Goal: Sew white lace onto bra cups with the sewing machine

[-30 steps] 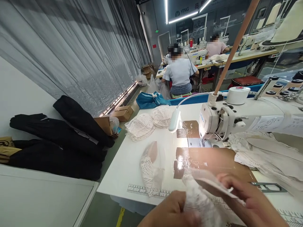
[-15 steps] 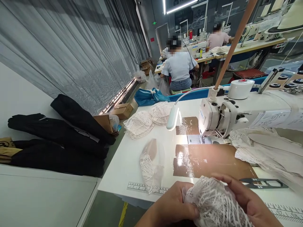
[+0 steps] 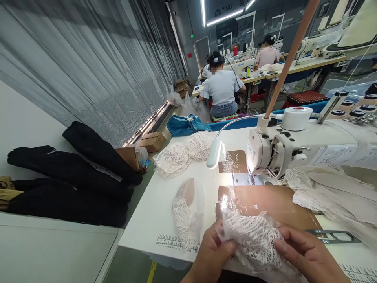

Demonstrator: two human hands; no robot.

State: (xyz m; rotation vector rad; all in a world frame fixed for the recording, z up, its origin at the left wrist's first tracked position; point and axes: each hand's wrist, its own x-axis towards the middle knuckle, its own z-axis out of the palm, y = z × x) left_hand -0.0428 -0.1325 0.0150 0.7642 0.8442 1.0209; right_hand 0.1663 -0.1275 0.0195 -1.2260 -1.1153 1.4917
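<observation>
A white lace bra cup (image 3: 255, 237) with sheer edging is held up over the table's front edge. My left hand (image 3: 213, 251) pinches its left edge between thumb and fingers. On the opposite side my right hand (image 3: 309, 249) grips the cup with thumb and fingertips. Just beyond is the shiny brown sheet (image 3: 262, 198) in front of the white sewing machine (image 3: 282, 147), whose needle area is lit. A flat piece of lace and sheer fabric (image 3: 182, 214) lies to the left, across the printed ruler (image 3: 167, 241).
Two piles of lace cups (image 3: 172, 159) stand at the table's back left. More lace pieces (image 3: 332, 192) lie under the machine arm. A dark slotted tool (image 3: 335, 236) is beside my right hand. A small lamp (image 3: 214, 153) hangs over the table. Co-workers (image 3: 222, 90) sit beyond.
Both hands have raised the lace cup slightly and turned it, so it spreads wider between them. My right fingers have shifted from around its far side to its right edge.
</observation>
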